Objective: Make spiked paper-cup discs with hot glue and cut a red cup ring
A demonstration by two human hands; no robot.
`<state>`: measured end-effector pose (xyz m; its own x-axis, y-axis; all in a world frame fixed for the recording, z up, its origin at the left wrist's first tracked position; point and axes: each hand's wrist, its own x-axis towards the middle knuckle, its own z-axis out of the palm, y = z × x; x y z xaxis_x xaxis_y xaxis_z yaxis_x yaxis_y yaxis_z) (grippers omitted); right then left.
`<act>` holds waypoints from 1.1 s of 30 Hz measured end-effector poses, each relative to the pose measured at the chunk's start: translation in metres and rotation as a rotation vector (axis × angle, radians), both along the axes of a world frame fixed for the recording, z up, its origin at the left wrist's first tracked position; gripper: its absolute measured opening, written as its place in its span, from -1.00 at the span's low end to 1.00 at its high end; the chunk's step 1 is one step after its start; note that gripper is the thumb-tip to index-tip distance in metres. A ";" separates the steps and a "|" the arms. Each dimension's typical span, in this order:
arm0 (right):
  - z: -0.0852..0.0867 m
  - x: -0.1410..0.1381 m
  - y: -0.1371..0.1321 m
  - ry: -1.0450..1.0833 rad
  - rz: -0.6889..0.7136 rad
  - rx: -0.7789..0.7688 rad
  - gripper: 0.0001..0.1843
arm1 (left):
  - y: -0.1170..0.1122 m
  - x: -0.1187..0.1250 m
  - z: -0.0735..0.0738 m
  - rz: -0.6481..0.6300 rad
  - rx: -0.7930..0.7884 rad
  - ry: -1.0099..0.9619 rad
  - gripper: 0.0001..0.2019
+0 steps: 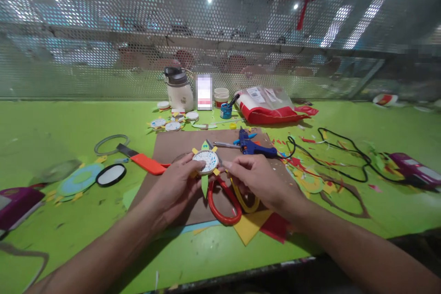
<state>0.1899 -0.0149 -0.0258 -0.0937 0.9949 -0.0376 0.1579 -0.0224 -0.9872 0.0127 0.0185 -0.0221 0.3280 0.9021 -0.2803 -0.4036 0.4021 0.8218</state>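
Observation:
A small turtle-shaped craft [206, 162] is in my left hand [182, 177]. Its round, white body has blue specks and a pale rim, with yellow legs and green leaf-like pieces at top and bottom. The left thumb presses on its face and the fingers support it from beneath. Close to the craft's right edge, my right hand [253, 174] is closed in a pinch; what lies between its fingertips is too small to make out. Scissors with one red loop [225, 204] and one yellow loop lie under and beside the hands, their blades mostly hidden.
A brown board [172, 144] lies under the hands. On it rests a blue glue gun [253, 143] with a black cord. An orange-handled cutter [148, 163] is left, beside a black-rimmed disc [110, 175]. Bottle [179, 92], phone, pots and red-white bag [268, 105] stand behind.

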 end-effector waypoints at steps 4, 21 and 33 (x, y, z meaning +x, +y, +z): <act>-0.003 0.003 0.005 -0.052 -0.017 0.036 -0.67 | -0.003 0.000 0.003 -0.029 -0.038 0.038 -0.85; -0.017 -0.009 0.005 0.237 0.117 -0.198 -0.74 | -0.006 0.005 0.001 -0.027 0.032 0.021 -0.74; 0.003 0.001 0.004 0.081 0.086 -0.180 -0.94 | -0.001 0.002 0.004 -0.023 0.047 0.078 -0.89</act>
<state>0.1908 -0.0113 -0.0226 -0.1877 0.9610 -0.2031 0.0874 -0.1896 -0.9780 0.0143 0.0171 -0.0179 0.3275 0.9073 -0.2637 -0.3291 0.3711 0.8683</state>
